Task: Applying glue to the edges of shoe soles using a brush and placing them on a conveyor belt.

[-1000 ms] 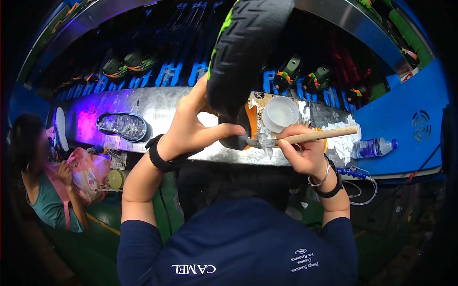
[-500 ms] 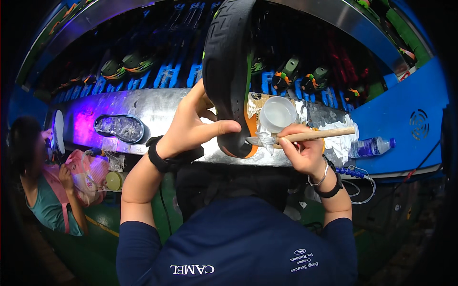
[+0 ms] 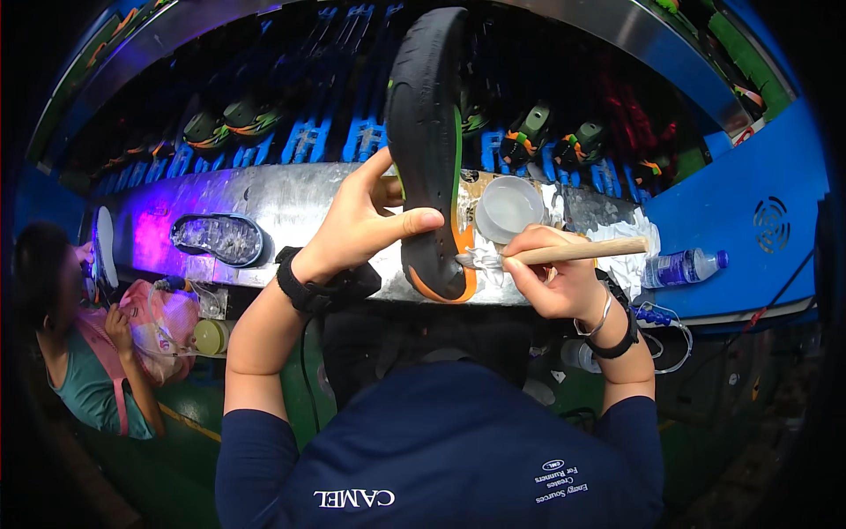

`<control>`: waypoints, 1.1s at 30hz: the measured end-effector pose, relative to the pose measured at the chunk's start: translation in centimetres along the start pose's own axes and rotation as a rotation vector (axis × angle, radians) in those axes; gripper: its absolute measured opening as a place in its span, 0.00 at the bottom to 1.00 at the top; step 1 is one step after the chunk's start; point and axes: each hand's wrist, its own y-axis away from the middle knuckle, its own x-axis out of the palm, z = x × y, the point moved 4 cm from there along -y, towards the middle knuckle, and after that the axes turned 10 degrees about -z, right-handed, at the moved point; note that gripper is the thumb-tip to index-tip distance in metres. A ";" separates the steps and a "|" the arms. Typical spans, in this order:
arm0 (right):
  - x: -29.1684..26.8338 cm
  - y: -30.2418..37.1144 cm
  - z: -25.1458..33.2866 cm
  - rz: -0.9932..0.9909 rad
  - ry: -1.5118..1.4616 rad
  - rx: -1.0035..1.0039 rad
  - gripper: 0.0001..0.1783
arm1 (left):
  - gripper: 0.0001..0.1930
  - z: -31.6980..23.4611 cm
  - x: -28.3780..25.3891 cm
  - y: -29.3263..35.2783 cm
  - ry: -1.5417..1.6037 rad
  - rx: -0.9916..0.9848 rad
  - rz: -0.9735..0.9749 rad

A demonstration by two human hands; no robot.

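My left hand (image 3: 366,216) grips a black shoe sole (image 3: 427,167) by its edge, thumb across the face. The sole stands on end, its orange-trimmed heel toward me and green along one side. In my right hand (image 3: 560,273) is a brush (image 3: 582,252), held by its pale wooden handle like a pencil. White-smeared bristles touch the sole's inner face near the heel. Just beyond the right hand stands a translucent plastic cup (image 3: 511,209) with whitish liquid inside.
At the left of the metal bench (image 3: 304,189) lies a dark-rimmed tray (image 3: 220,238). Crumpled white paper (image 3: 627,256) and a plastic bottle (image 3: 687,268) are at right. Shoes (image 3: 577,145) sit on blue racks behind. Another person (image 3: 92,361) sits at far left.
The sole has tipped, showing more of its inner face and less of its tread. The brush tip stays at the heel, and my right hand has shifted slightly left.
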 end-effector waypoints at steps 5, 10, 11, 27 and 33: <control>0.3 -0.9 0.0 -0.035 0.071 -0.055 0.04 | 0.33 0.0 0.5 0.4 -0.022 -0.036 0.031; -0.1 -1.7 0.5 -0.142 0.127 -0.145 0.04 | 0.32 -0.3 0.9 1.0 -0.039 -0.070 0.058; -0.2 -1.9 0.5 -0.164 0.113 -0.150 0.05 | 0.32 -0.4 1.0 1.2 -0.030 -0.062 0.061; -2.0 -4.3 0.8 -0.316 0.217 -0.342 0.05 | 0.34 -0.5 2.3 1.9 -0.008 -0.195 0.130; -2.1 -3.2 0.7 -0.300 0.234 -0.335 0.04 | 0.33 -0.2 2.8 1.4 -0.067 -0.210 0.147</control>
